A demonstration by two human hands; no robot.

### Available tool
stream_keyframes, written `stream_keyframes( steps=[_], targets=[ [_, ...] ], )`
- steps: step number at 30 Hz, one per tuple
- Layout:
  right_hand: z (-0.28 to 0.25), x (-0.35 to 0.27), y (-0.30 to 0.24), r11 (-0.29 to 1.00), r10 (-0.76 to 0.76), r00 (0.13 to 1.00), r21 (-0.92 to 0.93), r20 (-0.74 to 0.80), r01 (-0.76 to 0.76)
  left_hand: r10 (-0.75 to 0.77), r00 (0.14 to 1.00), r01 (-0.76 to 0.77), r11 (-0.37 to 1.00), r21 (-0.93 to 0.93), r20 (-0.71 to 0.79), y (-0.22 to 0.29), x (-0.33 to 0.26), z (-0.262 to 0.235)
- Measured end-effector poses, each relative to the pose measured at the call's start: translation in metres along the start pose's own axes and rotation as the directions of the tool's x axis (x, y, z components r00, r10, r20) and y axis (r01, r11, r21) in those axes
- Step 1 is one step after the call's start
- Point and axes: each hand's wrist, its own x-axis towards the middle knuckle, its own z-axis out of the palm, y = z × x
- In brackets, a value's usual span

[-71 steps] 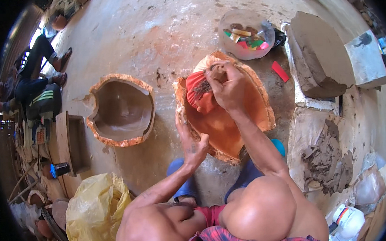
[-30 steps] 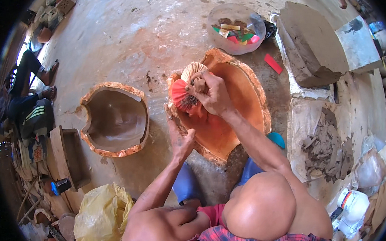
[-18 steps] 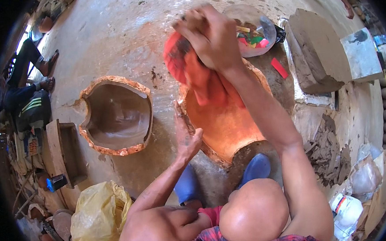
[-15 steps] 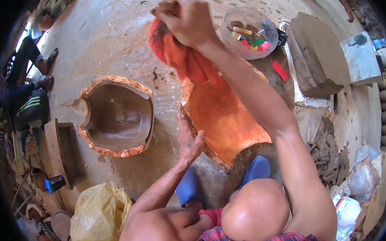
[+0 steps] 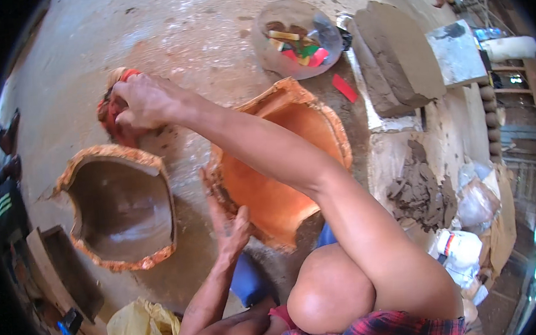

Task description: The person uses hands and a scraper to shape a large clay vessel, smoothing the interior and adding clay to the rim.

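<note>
A red cloth point(image 5: 112, 112) is clamped in the right hand point(image 5: 144, 101), which is stretched far across the body and pressed to the bare concrete floor point(image 5: 198, 36), where open room lies beyond the knuckles. Just below that hand, a grey-lined mould half point(image 5: 120, 207) is seen lying hollow side up, its ragged orange rim close to the cloth. The left hand point(image 5: 229, 228) is laid open, fingers spread, against the near edge of an orange mould half point(image 5: 280, 167). Beyond the right forearm, a clear bowl of coloured pieces point(image 5: 297, 40) is set beside a clay block point(image 5: 396, 55).
</note>
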Motion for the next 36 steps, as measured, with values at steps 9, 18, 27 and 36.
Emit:
stream_keyframes(
  steps=[9, 18, 27, 36],
  targets=[
    [-0.203, -0.299, 0.218, 0.706, 0.495, 0.644, -0.162, -0.584, -0.69, -0.078, 0.996, 0.079, 0.996, 0.034, -0.04, 0.016, 0.004, -0.009],
    [-0.175, -0.367, 0.318, 0.52, 0.471, 0.728, -0.509, -0.499, -0.686, -0.135, 0.978, 0.205, 0.786, 0.584, -0.161, 0.012, 0.022, -0.021],
    [-0.202, -0.455, 0.161, 0.706, 0.681, 0.643, 0.084, -0.35, -0.703, -0.449, 0.88, 0.454, 0.696, 0.555, -0.157, 0.109, -0.069, -0.014],
    [-0.196, -0.767, -0.196, -0.264, 0.963, -0.238, 0.624, 0.126, -0.736, -0.869, 0.309, 0.7, -0.068, 0.711, -0.387, 0.26, -0.259, -0.047]
  ],
)
